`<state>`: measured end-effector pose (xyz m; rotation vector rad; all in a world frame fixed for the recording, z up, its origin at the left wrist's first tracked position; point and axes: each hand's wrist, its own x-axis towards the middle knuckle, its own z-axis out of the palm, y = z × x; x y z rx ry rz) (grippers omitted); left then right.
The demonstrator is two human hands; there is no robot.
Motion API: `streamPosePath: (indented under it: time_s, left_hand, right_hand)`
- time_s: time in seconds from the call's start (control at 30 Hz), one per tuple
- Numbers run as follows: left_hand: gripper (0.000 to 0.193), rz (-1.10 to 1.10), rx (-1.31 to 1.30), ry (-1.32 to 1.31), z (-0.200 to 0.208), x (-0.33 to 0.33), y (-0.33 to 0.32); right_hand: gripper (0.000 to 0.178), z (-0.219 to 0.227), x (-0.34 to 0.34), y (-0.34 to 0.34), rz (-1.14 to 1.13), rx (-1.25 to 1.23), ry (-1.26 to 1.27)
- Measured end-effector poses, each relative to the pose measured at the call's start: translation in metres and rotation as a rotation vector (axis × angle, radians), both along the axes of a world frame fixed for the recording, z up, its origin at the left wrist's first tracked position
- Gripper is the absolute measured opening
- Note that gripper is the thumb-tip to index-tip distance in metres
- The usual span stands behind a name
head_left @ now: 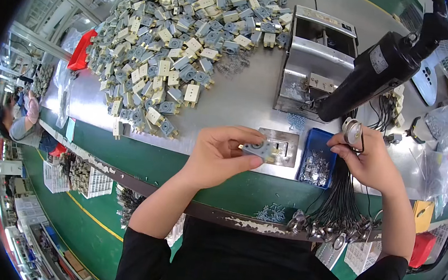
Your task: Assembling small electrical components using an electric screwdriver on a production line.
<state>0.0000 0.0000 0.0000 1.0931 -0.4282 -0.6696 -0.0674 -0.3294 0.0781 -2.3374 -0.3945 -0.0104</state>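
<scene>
My left hand point(214, 160) pinches a small grey block with brass-coloured terminals point(255, 149) between thumb and fingers. It is over the bench, beside a flat metal fixture plate point(287, 146) with a cut-out. My right hand point(370, 162) is closed on a round metal cap with a black lead point(352, 132), and its thumb and fingertips are close together. Those fingertips are at the right rim of a blue tray point(310, 140) that holds many small metal clips point(316, 169). A bundle of black leads point(338, 197) hangs below the right hand, ending in round metal caps point(328, 231) at the bench edge.
A large heap of grey and cream blocks point(173, 54) covers the bench's left and back. A metal machine point(317, 62) with a black cylinder point(373, 73) stands behind the tray. Loose screws point(272, 213) lie near the front edge. A red bin point(82, 50) stands beside the heap.
</scene>
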Motion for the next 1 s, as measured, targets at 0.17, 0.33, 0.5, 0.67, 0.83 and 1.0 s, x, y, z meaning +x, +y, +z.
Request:
streamPosePath:
  time_s: [0.17, 0.33, 0.5, 0.67, 0.83, 1.0]
  left_hand:
    - [0.047, 0.180, 0.202, -0.356, 0.012, -0.008, -0.021]
    - [0.044, 0.171, 0.301, -0.607, 0.014, 0.000, -0.026]
    - [0.043, 0.149, 0.367, -0.966, 0.017, 0.014, -0.032]
    - [0.029, 0.202, 0.671, -1.192, 0.005, 0.012, -0.038]
    - [0.025, 0.211, 0.538, -1.279, 0.000, 0.023, -0.049]
    - [0.032, 0.119, 0.538, -1.211, 0.003, 0.023, -0.044]
  right_hand:
    - [0.007, -0.008, 0.001, -0.004, 0.041, 0.051, -0.045]
    - [0.006, -0.011, 0.000, -0.001, -0.024, 0.151, 0.007]
    - [0.007, -0.005, 0.002, 0.002, -0.048, 0.134, -0.023]
    - [0.007, -0.002, 0.002, 0.006, -0.020, 0.155, -0.001]
    - [0.007, 0.001, 0.002, 0.008, -0.022, 0.088, -0.029]
    - [0.008, 0.000, 0.002, 0.007, -0.015, 0.093, -0.043]
